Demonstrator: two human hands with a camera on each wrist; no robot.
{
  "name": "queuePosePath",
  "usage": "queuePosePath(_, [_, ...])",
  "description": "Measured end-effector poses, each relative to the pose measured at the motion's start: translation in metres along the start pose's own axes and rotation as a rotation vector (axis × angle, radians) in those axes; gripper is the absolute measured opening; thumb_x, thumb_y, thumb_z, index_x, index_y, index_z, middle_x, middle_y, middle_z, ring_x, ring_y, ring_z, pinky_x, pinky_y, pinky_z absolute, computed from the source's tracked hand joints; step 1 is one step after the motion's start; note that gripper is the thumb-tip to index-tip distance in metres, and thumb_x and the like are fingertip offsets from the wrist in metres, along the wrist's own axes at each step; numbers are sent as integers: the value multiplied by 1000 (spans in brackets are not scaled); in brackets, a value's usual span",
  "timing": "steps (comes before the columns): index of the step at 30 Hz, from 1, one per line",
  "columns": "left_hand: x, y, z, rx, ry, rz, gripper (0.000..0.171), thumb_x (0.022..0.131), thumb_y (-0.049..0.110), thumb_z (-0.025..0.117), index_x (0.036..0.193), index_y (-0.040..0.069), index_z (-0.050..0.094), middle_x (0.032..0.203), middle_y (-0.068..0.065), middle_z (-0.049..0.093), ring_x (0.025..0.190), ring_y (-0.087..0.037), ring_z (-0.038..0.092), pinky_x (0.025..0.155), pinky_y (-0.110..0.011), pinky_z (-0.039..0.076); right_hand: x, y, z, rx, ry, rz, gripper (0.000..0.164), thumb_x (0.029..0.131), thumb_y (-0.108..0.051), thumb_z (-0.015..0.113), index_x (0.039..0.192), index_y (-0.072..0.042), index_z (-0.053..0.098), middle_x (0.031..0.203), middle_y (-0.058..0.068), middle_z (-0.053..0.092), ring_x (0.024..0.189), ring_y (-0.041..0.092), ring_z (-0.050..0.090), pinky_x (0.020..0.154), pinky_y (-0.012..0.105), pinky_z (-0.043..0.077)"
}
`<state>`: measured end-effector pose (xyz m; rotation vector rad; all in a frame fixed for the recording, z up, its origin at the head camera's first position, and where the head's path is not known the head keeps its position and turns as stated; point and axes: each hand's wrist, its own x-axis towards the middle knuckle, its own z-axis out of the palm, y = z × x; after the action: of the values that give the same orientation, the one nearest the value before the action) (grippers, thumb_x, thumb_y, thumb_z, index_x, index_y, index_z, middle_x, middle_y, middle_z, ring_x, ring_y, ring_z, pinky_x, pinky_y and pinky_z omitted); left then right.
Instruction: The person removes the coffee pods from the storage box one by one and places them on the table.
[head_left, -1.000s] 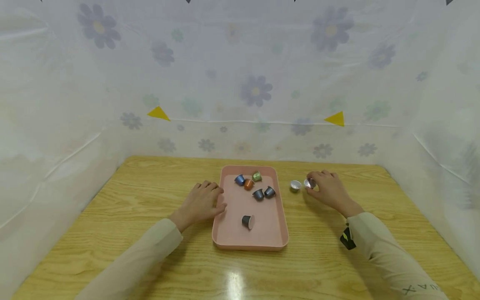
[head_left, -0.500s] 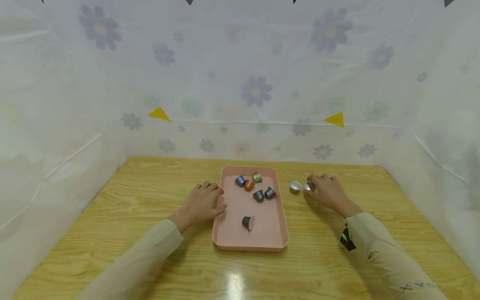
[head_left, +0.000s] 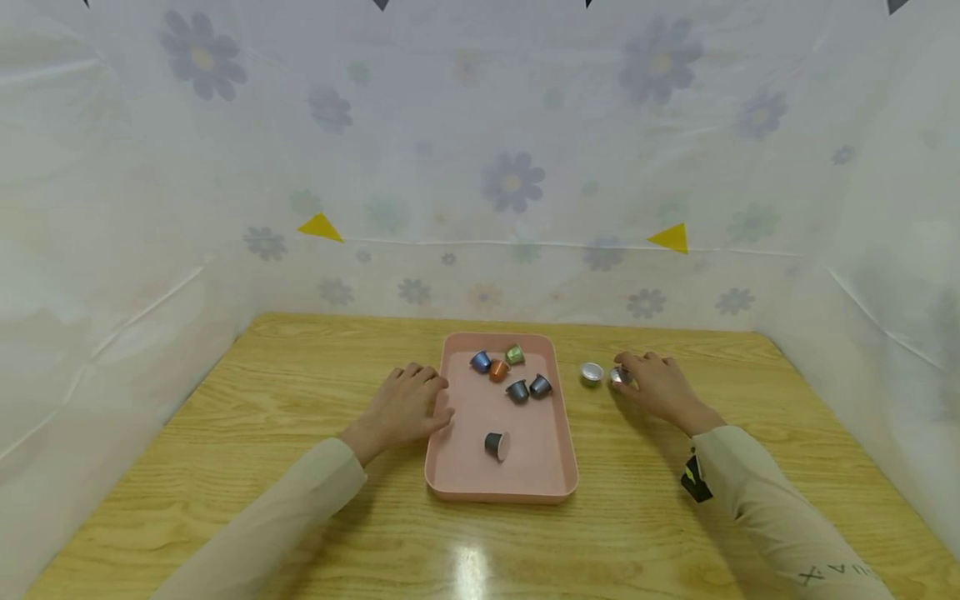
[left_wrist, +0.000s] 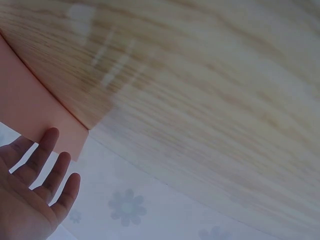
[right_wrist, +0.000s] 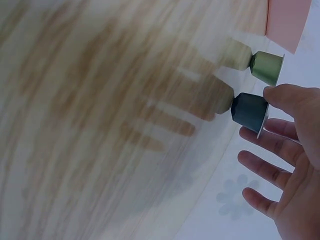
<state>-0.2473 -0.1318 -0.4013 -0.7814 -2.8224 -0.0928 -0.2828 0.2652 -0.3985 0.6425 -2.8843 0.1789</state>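
Note:
Foil lid up, a dark green coffee capsule (right_wrist: 249,111) stands on the table at the right in the head view. My right hand (head_left: 660,387) pinches its rim between thumb and forefinger, the other fingers spread apart. Beside it, separate, stands a light green capsule (right_wrist: 267,67) with a silver lid. My left hand (head_left: 405,404) rests at the left rim of a pink tray (head_left: 528,475), fingers loosely extended against the outer wall and thumb over the edge. Inside the tray lie a blue capsule (head_left: 481,361), an orange capsule (head_left: 498,371), a green capsule (head_left: 513,355) and several dark ones.
A lone black capsule (head_left: 495,445) lies on its side near the tray's front. The wooden table (head_left: 300,350) is enclosed by flowered white sheeting (head_left: 420,150) at the back and sides. A black object (head_left: 697,479) shows under the right cuff.
The dark green capsule has come down slightly toward the table with my right hand, its silver lid now partly behind the fingers. The left hand and tray stay put.

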Motion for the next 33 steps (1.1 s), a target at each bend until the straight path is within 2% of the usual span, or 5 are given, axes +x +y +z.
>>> queuePosePath(22, [0, 0, 2, 1, 20, 6, 43, 85, 46, 53, 111, 15, 63, 112, -4, 59, 107, -25, 51, 92, -45, 41, 2, -2, -2, 10, -59, 45, 42, 88, -27, 58, 121, -2, 53, 106, 15, 63, 101, 39, 54, 83, 61, 37])
queuePosePath(33, [0, -1, 2, 2, 18, 4, 41, 85, 45, 55, 111, 15, 62, 113, -4, 59, 107, -26, 51, 92, -45, 41, 2, -6, -8, 27, -39, 28, 45, 89, -27, 57, 124, 0, 49, 114, 20, 59, 104, 42, 51, 86, 61, 34])
